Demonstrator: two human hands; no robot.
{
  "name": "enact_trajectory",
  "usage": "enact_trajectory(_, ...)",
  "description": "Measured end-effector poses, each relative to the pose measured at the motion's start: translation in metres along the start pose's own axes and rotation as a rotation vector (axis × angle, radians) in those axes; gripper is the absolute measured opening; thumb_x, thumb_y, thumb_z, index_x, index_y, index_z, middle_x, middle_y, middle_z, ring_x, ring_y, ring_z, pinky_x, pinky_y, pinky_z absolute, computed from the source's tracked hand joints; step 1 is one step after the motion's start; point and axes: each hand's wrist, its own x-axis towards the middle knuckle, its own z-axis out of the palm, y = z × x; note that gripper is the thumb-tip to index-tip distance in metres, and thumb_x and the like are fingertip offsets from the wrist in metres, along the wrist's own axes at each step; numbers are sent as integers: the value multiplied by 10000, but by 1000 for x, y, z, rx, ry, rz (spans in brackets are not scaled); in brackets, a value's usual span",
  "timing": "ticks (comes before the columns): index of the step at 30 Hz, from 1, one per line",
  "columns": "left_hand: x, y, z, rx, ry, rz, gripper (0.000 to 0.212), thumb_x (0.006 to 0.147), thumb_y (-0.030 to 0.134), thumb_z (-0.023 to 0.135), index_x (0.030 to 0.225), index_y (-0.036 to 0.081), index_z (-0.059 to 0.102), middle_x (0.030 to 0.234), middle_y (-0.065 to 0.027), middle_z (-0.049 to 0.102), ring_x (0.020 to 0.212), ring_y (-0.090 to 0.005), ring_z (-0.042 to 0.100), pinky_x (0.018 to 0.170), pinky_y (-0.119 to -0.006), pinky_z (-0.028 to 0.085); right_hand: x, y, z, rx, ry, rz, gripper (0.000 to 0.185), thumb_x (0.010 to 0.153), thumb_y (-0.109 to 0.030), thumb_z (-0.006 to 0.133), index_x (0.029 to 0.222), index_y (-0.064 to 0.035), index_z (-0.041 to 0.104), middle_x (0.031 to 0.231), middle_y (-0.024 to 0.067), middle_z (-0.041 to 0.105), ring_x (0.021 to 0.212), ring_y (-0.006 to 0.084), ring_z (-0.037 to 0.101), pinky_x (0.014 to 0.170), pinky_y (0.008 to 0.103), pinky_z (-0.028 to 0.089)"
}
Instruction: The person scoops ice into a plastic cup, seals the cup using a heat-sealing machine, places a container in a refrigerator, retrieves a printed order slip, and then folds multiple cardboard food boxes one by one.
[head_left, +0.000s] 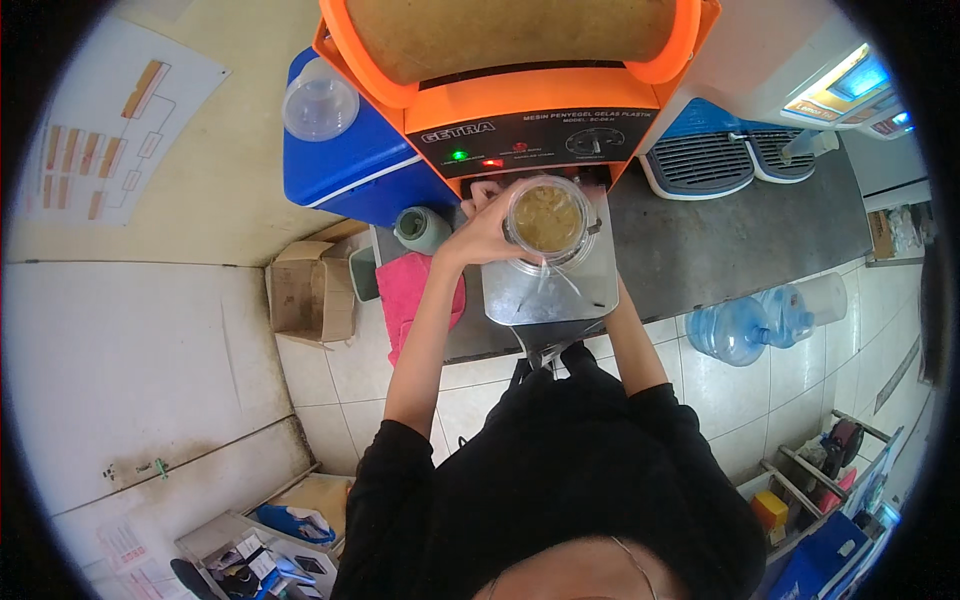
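Observation:
A clear plastic cup of yellowish drink with ice (549, 217) is gripped by my left hand (487, 229), at the front of an orange Getra cup sealing machine (536, 101). Beneath the cup lies the machine's metal plate (525, 300), with a round clear rim showing around the cup's base. A strip of clear film hangs at the cup's near side. My right forearm reaches under the right edge of the plate, and the right hand itself is hidden. Green and red lamps glow on the machine's panel.
Left of the machine are a blue cooler box (360, 161) with clear plastic cups or lids (321, 109), a pale green jar (422, 229) and a pink cloth (409, 289). Drip trays (701, 165) stand at right on the grey counter (720, 240). Large blue water bottles (727, 330) lie on the floor.

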Motion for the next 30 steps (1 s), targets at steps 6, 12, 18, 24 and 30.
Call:
enact_trajectory(6, 4, 1, 3, 36, 40, 27, 926, 442, 284, 864, 1260, 130, 458, 1196, -34, 511, 1068, -224, 349, 964, -331, 239, 1, 11, -30, 19, 61, 294, 371, 895, -211, 508, 1205, -10, 482, 1131, 74, 538, 986, 133, 526, 814, 265, 441)
enact_trajectory(12, 1, -6, 9, -419, 187, 96, 872, 443, 149, 856, 1221, 40, 478, 1183, -59, 534, 1114, -188, 457, 978, -314, 325, -10, -91, -13, -315, 414, 5, 299, 886, -248, 523, 1000, 7, 630, 899, 46, 622, 806, 90, 552, 660, 225, 434)
enact_trajectory(18, 4, -8, 11, -153, 125, 106, 869, 455, 118, 854, 1227, 22, 467, 1180, -77, 537, 1102, -195, 491, 968, -318, 361, -6, -115, 17, -373, 147, 81, 171, 831, -129, 611, 896, 18, 670, 760, 39, 640, 650, 76, 556, 571, 201, 440)
enact_trajectory(24, 5, -15, 19, -101, 161, 44, 858, 429, 208, 849, 1209, 105, 508, 1137, -34, 545, 1055, -230, 403, 942, -329, 302, -12, -88, 27, 36, 368, 43, 118, 808, -95, 653, 849, 14, 669, 740, 34, 635, 631, 74, 551, 582, 211, 460)
enact_trajectory(30, 7, -17, 21, -97, 183, 24, 875, 392, 287, 850, 1199, 163, 535, 1086, 5, 544, 973, -237, 309, 905, -336, 244, -13, -79, 29, 104, 470, -9, 108, 813, -101, 651, 834, 4, 667, 747, 21, 624, 621, 75, 545, 585, 210, 461)
